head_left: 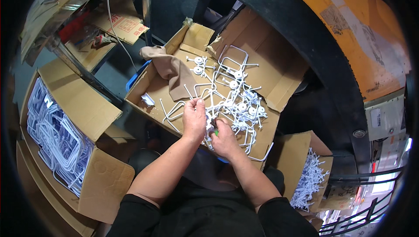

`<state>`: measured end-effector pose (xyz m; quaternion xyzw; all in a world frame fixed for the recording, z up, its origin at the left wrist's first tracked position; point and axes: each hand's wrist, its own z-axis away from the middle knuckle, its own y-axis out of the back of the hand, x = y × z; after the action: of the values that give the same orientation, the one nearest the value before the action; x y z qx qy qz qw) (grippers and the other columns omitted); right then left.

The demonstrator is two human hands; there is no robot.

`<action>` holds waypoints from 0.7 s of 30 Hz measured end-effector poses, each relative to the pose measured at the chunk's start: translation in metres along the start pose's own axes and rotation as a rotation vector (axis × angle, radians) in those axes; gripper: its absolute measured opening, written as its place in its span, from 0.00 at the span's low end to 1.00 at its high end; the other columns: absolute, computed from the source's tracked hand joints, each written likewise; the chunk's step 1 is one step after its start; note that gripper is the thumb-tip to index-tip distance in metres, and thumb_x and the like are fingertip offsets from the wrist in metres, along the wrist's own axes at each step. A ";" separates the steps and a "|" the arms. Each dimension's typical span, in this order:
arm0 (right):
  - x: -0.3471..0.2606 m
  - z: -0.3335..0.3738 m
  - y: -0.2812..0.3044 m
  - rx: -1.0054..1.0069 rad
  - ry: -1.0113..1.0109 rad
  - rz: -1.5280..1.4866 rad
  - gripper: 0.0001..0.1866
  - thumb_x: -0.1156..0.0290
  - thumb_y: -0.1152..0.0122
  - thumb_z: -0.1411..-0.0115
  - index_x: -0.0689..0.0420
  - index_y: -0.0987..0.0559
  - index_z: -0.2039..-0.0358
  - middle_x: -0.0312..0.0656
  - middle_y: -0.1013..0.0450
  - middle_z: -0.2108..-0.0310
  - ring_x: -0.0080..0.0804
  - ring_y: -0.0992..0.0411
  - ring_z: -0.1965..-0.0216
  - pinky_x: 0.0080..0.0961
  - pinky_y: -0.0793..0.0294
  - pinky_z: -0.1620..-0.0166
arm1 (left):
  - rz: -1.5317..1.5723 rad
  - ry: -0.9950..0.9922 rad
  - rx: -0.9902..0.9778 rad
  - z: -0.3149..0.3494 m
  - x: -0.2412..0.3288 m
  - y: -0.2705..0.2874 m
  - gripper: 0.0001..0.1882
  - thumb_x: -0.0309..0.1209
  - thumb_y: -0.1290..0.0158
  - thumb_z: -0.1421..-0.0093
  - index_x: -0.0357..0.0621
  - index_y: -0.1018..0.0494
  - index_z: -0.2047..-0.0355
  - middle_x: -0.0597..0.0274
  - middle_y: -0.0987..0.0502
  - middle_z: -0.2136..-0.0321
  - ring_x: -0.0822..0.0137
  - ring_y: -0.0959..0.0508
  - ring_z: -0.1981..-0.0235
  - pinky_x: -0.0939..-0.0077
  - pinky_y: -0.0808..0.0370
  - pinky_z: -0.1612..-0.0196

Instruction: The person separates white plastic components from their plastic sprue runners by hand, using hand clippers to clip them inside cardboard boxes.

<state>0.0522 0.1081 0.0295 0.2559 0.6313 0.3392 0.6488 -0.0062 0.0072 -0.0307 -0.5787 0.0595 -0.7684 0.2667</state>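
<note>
My left hand (pixel 194 117) is closed, thumb and fingers pinching a white bent rod piece above the open cardboard box. Close beside it, my right hand (pixel 224 139) is wrapped round a small green-handled tool (pixel 216 132); the rest of the tool is mostly hidden by the fingers. White plastic parts lie between and just past the hands. A tangled pile of white parts (pixel 242 106) with round discs and bent rods spreads over the box's right half. A white rod frame (pixel 174 111) lies left of my left hand.
A beige cloth (pixel 170 69) drapes over the box's left side. On the left stands a carton (pixel 109 180) of white bent rod frames. At lower right is a carton (pixel 283 154) of small white branching parts. A dark machine frame (pixel 323 58) curves along the right.
</note>
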 end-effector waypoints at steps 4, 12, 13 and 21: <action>-0.002 0.001 0.001 -0.006 0.022 0.018 0.22 0.76 0.45 0.48 0.70 0.31 0.52 0.61 0.33 0.53 0.56 0.34 0.49 0.39 0.35 0.44 | 0.091 0.091 -0.003 -0.002 0.005 0.002 0.15 0.37 0.50 0.35 0.36 0.32 0.57 0.63 0.27 0.69 0.75 0.30 0.72 0.78 0.30 0.68; 0.001 -0.003 0.007 -0.005 0.011 -0.004 0.14 0.73 0.46 0.46 0.66 0.28 0.60 0.60 0.30 0.60 0.56 0.31 0.56 0.43 0.31 0.51 | -0.106 0.003 -0.063 0.003 0.000 -0.001 0.12 0.35 0.52 0.33 0.38 0.33 0.58 0.65 0.29 0.71 0.77 0.31 0.74 0.79 0.29 0.70; 0.000 -0.004 0.008 -0.003 0.007 -0.001 0.14 0.73 0.46 0.46 0.66 0.28 0.60 0.60 0.30 0.60 0.56 0.31 0.56 0.43 0.31 0.51 | -0.131 0.010 -0.107 0.004 0.002 -0.002 0.10 0.34 0.54 0.33 0.39 0.34 0.60 0.66 0.29 0.71 0.78 0.32 0.75 0.82 0.29 0.72; 0.020 0.000 0.014 0.008 0.172 0.166 0.09 0.68 0.45 0.43 0.61 0.24 0.67 0.54 0.26 0.70 0.53 0.27 0.67 0.43 0.27 0.63 | 0.064 0.517 -0.248 0.014 0.035 -0.003 0.14 0.41 0.53 0.34 0.41 0.32 0.63 0.65 0.29 0.86 0.72 0.33 0.92 0.81 0.36 0.90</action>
<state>0.0502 0.1326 0.0274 0.2798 0.6625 0.4102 0.5608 -0.0011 -0.0039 0.0053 -0.3897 0.2372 -0.8685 0.1940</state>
